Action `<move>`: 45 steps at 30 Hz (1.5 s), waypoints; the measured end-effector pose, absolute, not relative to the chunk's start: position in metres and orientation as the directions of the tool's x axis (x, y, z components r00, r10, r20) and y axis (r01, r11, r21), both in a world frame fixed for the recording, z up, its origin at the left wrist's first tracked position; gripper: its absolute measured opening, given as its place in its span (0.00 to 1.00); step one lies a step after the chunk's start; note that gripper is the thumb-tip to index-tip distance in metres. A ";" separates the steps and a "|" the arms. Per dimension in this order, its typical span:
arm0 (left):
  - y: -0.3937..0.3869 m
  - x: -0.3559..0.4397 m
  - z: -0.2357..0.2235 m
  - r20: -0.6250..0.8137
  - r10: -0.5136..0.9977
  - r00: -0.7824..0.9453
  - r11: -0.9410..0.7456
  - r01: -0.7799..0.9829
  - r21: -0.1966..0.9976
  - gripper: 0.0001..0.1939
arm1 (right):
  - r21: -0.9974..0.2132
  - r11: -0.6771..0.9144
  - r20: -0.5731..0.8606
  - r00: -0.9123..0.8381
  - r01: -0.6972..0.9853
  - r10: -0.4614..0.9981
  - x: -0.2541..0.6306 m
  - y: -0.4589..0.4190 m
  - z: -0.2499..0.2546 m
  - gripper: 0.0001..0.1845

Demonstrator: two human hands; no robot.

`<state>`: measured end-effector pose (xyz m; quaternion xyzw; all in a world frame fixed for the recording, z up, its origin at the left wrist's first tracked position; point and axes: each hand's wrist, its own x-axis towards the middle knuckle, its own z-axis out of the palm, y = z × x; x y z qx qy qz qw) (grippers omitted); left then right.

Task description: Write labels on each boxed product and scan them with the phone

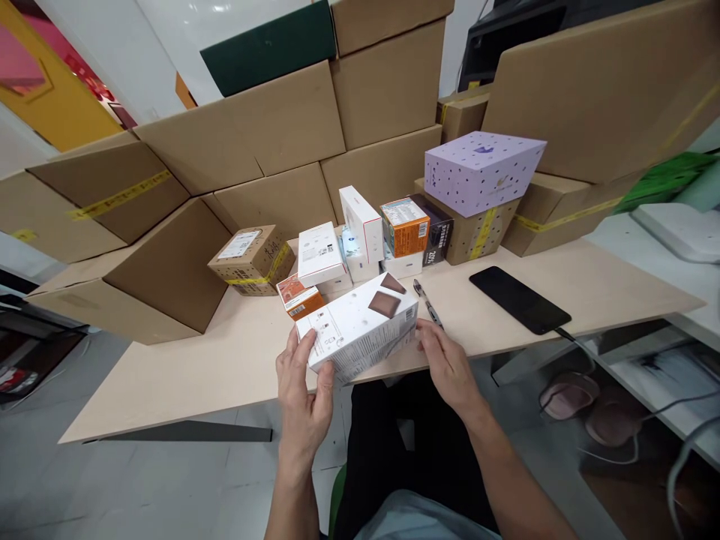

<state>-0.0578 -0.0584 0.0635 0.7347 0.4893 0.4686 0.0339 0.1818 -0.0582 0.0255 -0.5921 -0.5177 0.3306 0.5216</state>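
Observation:
Between my hands is a long white carton (360, 328) with brown squares printed on top and small print on its side, tilted at the table's front edge. My left hand (304, 382) grips its left end, thumb on the near side and fingers over the far edge. At the opposite end, my right hand (447, 367) holds the lower corner, its fingertips partly hidden. Just beyond the carton lie a small orange box (300, 297), a flat white box (322, 253) on others, and a pen (428, 303).
A white box (361, 223), an orange-and-white box (403, 226) and a dark box (436, 229) stand behind. A purple box (482, 172) rests on a cardboard box. Right of the pen lies a phone (520, 299) with a cable. Large cardboard boxes (241, 135) wall the back.

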 end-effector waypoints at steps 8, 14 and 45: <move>-0.053 -0.063 0.063 0.675 0.726 0.127 -0.606 0.582 0.542 0.25 | -0.968 0.228 0.245 0.216 0.101 0.945 0.173 -0.050 0.024 0.31; -0.057 -0.058 0.050 0.698 0.709 0.102 -0.665 0.427 0.613 0.26 | -0.972 0.196 0.223 0.256 0.128 0.940 0.177 -0.052 0.026 0.26; -0.075 0.008 0.071 0.789 0.478 0.386 -0.778 0.603 0.176 0.18 | -0.552 -0.179 0.128 0.295 0.814 0.947 0.226 -0.002 0.036 0.12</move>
